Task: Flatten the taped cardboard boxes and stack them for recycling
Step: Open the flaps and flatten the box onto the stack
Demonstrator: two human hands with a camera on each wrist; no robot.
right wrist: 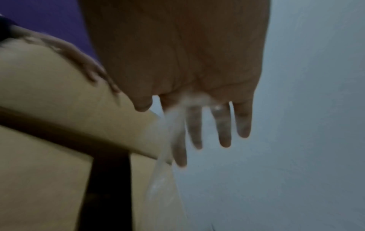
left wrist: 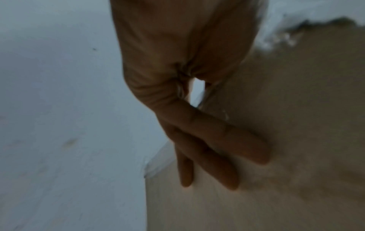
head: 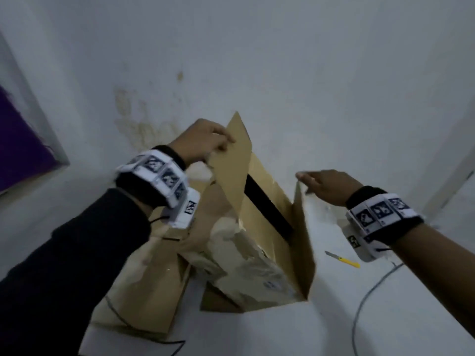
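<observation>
The white floor (head: pixel 385 317) carried the whole arrangement, with a white wall (head: pixel 282 47) behind. On it stood an opened cardboard box (head: pixel 259 227), partly collapsed, a strip of black tape (head: pixel 267 204) running down its inner wall; its long axis ran from near the person toward the wall, and its raised flaps stood between the two hands. To its left lay flattened cardboard (head: pixel 144 286), touching the box, presumably the start of the stack.

The left hand (head: pixel 203 140) gripped the tall upright flap (head: pixel 236 155) at its upper edge, the fingers (left wrist: pixel 227 140) lying flat along the panel with the thumb behind. The right hand (head: pixel 326 185) reached toward the top corner of the opposite flap (head: pixel 303 227); its fingers (right wrist: pixel 223 125) were extended and spread, with a film of clear tape (right wrist: pixel 169 140) hanging beside the forefinger. Whether it pinched the flap edge could not be told.

Both hands were about equally near the box, one on each long side, so the coming move would likely press the walls together.

A yellow utility knife (head: pixel 343 259) lay on the floor to the right, well apart from the box, near a grey cable (head: pixel 365 304).
</observation>
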